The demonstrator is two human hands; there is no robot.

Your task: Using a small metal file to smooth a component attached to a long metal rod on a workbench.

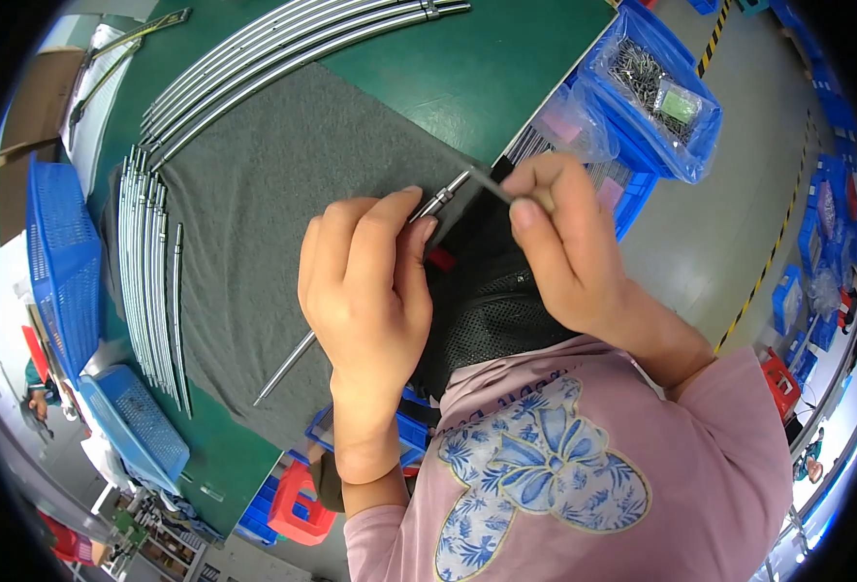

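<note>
My left hand [365,276] is closed around a slim shiny metal rod [286,367]. The rod runs slantwise through the fingers, and its stepped, collared end [438,201] sticks out toward my right hand. Between thumb and bent fingers, my right hand [569,233] pinches a thin dark grey strip or pin [490,183], blurred by motion. Its tip meets or nearly meets the rod's end; I cannot tell which. Below both hands lies a dark grey cloth [244,184] spread over the green table [506,39].
Several straight metal rods [142,281] lie side by side on the left, and longer tubes [283,48] lie at the back. Blue baskets [65,262] stand at the left edge. On the right, a lined blue bin [695,145] holds small metal parts [637,73]. A red stool [298,509] stands below.
</note>
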